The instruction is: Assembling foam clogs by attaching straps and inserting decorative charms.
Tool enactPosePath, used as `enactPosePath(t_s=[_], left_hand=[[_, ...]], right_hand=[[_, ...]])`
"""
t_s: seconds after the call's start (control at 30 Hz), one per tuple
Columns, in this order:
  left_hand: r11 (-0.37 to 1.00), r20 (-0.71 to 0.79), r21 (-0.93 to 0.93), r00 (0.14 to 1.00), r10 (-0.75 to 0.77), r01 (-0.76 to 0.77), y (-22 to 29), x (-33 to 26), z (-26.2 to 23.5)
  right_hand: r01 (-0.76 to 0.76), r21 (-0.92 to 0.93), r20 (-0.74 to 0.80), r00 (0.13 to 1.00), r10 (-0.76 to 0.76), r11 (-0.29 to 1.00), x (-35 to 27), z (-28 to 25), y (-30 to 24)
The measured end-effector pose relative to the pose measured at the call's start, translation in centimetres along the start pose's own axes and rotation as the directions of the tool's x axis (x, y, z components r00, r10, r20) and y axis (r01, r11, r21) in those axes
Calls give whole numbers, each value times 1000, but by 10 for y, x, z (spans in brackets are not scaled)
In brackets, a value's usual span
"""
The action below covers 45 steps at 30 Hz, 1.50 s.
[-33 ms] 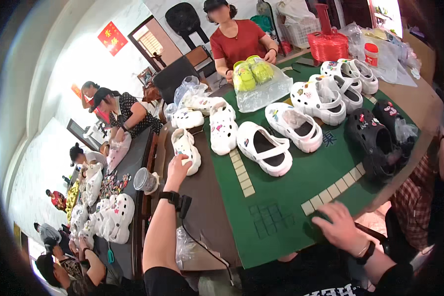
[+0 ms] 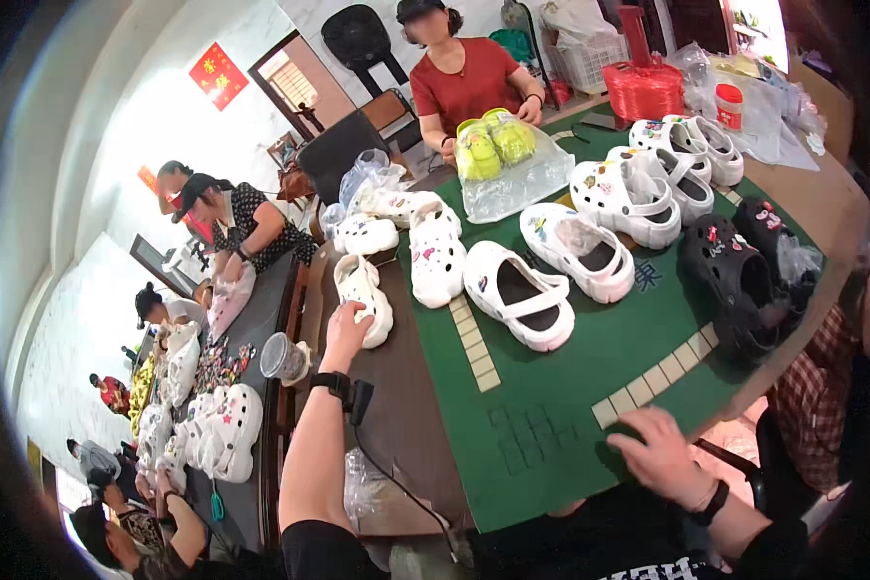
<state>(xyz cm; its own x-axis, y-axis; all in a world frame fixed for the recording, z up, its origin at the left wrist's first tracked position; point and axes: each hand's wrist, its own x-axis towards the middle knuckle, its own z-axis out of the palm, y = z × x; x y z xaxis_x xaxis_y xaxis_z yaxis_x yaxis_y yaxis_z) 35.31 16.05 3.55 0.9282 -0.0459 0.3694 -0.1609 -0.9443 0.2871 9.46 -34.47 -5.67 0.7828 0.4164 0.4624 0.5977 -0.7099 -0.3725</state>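
Observation:
My left hand (image 2: 346, 333) has its fingers curled on the near end of a small white clog (image 2: 362, 275) decorated with charms. This clog lies on the brown table, left of a green mat (image 2: 541, 382). My right hand (image 2: 659, 452) is over the mat's near edge with its fingers apart, holding nothing, close to a row of pale tiles (image 2: 648, 384). Several white clogs stand farther off, among them an upright decorated one (image 2: 437, 256) and one with a dark insole (image 2: 517, 295). A pair of black clogs (image 2: 725, 266) sits at the right.
Across the table, a person in a red shirt (image 2: 469, 77) touches a plastic bag of yellow-green clogs (image 2: 493, 150). A red twine bundle (image 2: 643, 87) and red-lidded jar (image 2: 729, 108) stand at the far right. Left, people work at a dark table (image 2: 246, 324); a clear tub (image 2: 282, 356) stands near my left arm.
The whole view has shifted very slightly. Both hands stay about where they were, the left still at the small white clog and the right over the mat's near edge.

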Motion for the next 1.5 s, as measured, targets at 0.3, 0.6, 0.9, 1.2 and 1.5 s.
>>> enactPosePath(t_s=[0.3,0.6,0.9,1.2,1.5], left_hand=[[964,69,230,986,-154,134,-109,86,61],[985,261,140,963,66,-105,-38,160,75],[987,181,28,972,149,-156,-41,165,93],[814,225,-315,872,-436,488,6,-7,-28],[-293,591,-806,666,-456,515,184,-232,-69]], right_hand=[[-22,-145,97,995,36,989,-9,18,-2],[-94,-22,76,993,95,995,11,9,-2],[-25,-158,171,984,52,987,5,16,5],[-80,-54,132,988,86,995,-2,10,1],[-211,815,152,977,153,540,72,-17,-37]])
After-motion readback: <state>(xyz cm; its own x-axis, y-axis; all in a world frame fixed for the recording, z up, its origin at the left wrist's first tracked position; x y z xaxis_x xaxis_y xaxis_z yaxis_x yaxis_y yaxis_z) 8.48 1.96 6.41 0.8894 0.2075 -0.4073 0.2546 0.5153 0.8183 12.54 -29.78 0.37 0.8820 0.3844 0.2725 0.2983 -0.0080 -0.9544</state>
